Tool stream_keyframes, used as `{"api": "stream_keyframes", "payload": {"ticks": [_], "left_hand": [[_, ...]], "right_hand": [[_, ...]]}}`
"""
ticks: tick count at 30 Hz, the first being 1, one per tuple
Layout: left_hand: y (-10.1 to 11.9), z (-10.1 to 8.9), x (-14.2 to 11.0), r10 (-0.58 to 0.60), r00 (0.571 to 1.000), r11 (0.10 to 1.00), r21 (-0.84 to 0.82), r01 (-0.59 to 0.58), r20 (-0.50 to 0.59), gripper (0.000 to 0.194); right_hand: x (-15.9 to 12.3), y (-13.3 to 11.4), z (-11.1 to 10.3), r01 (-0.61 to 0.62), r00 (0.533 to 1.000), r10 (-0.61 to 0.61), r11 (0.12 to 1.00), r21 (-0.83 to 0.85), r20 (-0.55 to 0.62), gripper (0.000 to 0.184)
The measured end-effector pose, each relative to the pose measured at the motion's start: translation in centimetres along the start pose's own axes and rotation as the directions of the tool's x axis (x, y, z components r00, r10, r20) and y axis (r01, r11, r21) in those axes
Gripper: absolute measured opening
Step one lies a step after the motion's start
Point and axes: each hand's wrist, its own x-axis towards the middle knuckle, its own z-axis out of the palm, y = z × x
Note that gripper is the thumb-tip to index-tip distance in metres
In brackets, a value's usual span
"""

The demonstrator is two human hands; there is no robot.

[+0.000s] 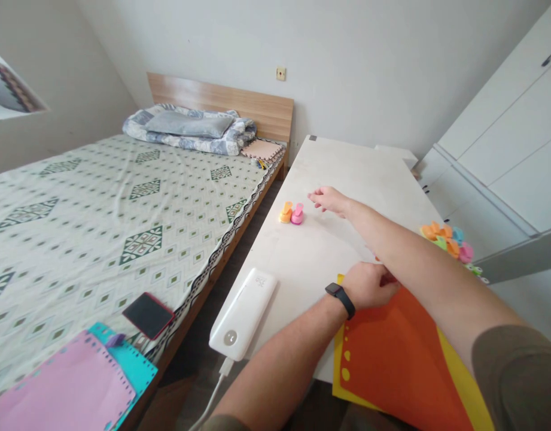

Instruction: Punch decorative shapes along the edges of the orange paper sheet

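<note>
My right hand reaches across over my left arm and hovers above the white table. Its fingers are loosely stretched, with nothing visible in them. Just left of it stand an orange craft punch and a pink craft punch, side by side and not touched. My left hand, with a black watch on the wrist, is curled at the top edge of an orange sheet. My right forearm partly covers its fingertips, and a small orange bit shows beside it. Holes line the orange sheet's left edge; a yellow sheet lies beneath.
A white power bank with a cable sits at the table's left edge. Several coloured punches cluster at the right edge. On the bed lie a phone, a pink sheet and a turquoise sheet.
</note>
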Motion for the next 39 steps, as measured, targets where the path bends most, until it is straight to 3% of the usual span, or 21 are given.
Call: {"api": "stream_keyframes", "payload": {"ticks": [5, 7, 11, 16, 21, 28, 36, 39], "left_hand": [[0.0, -0.1, 0.2, -0.030, 0.999, 0.999, -0.020, 0.029, -0.034, 0.023], [0.0, -0.3, 0.2, -0.025, 0.999, 0.999, -0.024, 0.024, -0.043, 0.026], [0.0, -0.5, 0.2, -0.046, 0.995, 0.998, -0.037, 0.043, -0.090, 0.027], [-0.5, -0.4, 0.5, -0.077, 0.986, 0.994, -0.083, 0.065, -0.149, 0.030], [-0.7, -0.4, 0.7, -0.113, 0.979, 0.991, -0.094, 0.098, -0.170, 0.032], [-0.4, -0.8, 0.7, -0.176, 0.972, 0.977, -0.148, 0.153, -0.157, 0.033], [-0.6, -0.9, 0.8, -0.186, 0.969, 0.974, -0.163, 0.160, -0.161, 0.033], [-0.6, -0.9, 0.8, -0.190, 0.968, 0.972, -0.168, 0.162, -0.164, 0.032]], "right_hand": [[-2.2, 3.3, -8.7, 0.011, 0.990, -0.027, 0.994, -0.112, -0.140, 0.021], [-3.4, 5.6, -12.9, -0.083, 0.963, 0.017, 0.967, -0.239, -0.267, 0.021], [-6.7, 10.7, -20.9, -0.312, 0.876, 0.138, 0.892, -0.325, -0.462, 0.017], [-11.1, 16.2, -27.1, -0.538, 0.777, 0.232, 0.728, -0.425, -0.585, 0.014], [-12.6, 19.7, -28.8, -0.604, 0.769, 0.266, 0.602, -0.522, -0.582, 0.020], [-12.0, 22.2, -28.0, -0.636, 0.757, 0.284, 0.527, -0.563, -0.589, 0.027], [-11.4, 22.3, -27.1, -0.666, 0.719, 0.276, 0.538, -0.517, -0.638, 0.031], [-11.4, 21.1, -27.0, -0.632, 0.719, 0.231, 0.609, -0.479, -0.656, 0.028]]}}
